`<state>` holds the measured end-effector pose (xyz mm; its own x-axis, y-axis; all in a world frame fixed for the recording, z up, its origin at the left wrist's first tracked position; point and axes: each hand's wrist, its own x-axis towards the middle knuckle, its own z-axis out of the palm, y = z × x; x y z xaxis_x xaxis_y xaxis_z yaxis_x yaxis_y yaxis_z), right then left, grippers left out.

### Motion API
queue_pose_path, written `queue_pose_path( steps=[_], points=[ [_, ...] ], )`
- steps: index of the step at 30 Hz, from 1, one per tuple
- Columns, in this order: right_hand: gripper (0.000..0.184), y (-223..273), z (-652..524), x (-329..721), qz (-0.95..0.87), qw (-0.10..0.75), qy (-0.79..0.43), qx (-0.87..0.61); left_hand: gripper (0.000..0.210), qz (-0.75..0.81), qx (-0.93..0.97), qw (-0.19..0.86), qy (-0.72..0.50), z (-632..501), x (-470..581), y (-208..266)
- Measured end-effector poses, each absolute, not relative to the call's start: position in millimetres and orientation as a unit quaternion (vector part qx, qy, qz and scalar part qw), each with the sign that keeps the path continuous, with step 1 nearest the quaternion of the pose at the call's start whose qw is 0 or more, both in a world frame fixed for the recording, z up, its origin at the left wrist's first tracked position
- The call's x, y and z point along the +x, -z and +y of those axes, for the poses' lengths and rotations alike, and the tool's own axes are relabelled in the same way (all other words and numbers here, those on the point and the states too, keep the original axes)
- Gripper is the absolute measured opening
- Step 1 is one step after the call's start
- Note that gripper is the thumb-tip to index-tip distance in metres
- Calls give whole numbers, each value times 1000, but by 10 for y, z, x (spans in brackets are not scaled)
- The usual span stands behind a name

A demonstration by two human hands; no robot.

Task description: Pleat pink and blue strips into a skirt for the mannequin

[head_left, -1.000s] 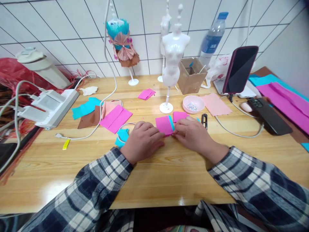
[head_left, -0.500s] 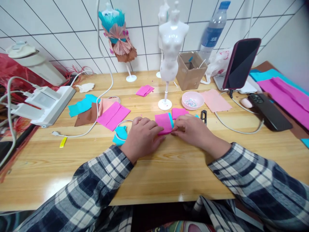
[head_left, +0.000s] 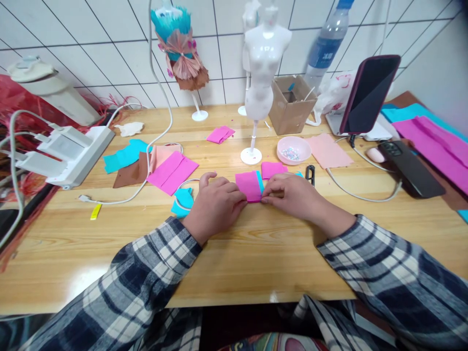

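Along the tiled wall [head_left: 120, 63], a wooden table [head_left: 263, 268] is stretching across the view. White form [head_left: 260, 92]: is standing bare and upright on a round base, beyond the hands. Dressed form [head_left: 185, 58]: is standing to its left, near the wall, wearing blue, peach and brown layers. Bottle [head_left: 325, 51]: is standing behind the box [head_left: 294, 109]. Left hand [head_left: 216, 204]: is pinching narrowly, thumb and fingertips meeting at the near left corner of the pink sheet [head_left: 247, 185]. Right hand [head_left: 292, 195]: is gripping that sheet's near right corner between thumb and index finger. Phone [head_left: 371, 95]: is leaning upright at the right. Box: is standing open, right of the white form. Bowl [head_left: 281, 155]: is holding small shiny bits [head_left: 290, 154]. Pink sheet: is lying on the table between both hands, in front of the white form. Folded piece [head_left: 273, 169]: is lying just beyond the right hand. Black tool [head_left: 313, 174]: is lying near that hand. Blue strip [head_left: 260, 180]: is running along the sheet's right side
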<state>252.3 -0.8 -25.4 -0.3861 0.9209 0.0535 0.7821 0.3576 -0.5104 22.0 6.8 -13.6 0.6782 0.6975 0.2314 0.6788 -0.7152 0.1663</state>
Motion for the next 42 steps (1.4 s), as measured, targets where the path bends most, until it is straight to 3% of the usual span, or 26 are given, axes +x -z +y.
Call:
queue_pose_path(
  steps=[6, 15, 20, 42],
  points=[
    [13, 143, 4, 2436, -778, 118, -224, -576, 11, 435, 877, 139, -151, 95, 191, 160],
    [10, -98, 238, 2303, -747, -58, -268, -606, 14, 446, 875, 118, -148, 85, 178, 176],
    [10, -179, 333, 2245, -755, -104, -266, -589, 20, 445, 873, 127, -151, 52, 171, 122],
    [8, -148, 420, 2221, -717, -113, -338, -599, 19, 496, 850, 94, -150, 167, 189, 177]
  ],
)
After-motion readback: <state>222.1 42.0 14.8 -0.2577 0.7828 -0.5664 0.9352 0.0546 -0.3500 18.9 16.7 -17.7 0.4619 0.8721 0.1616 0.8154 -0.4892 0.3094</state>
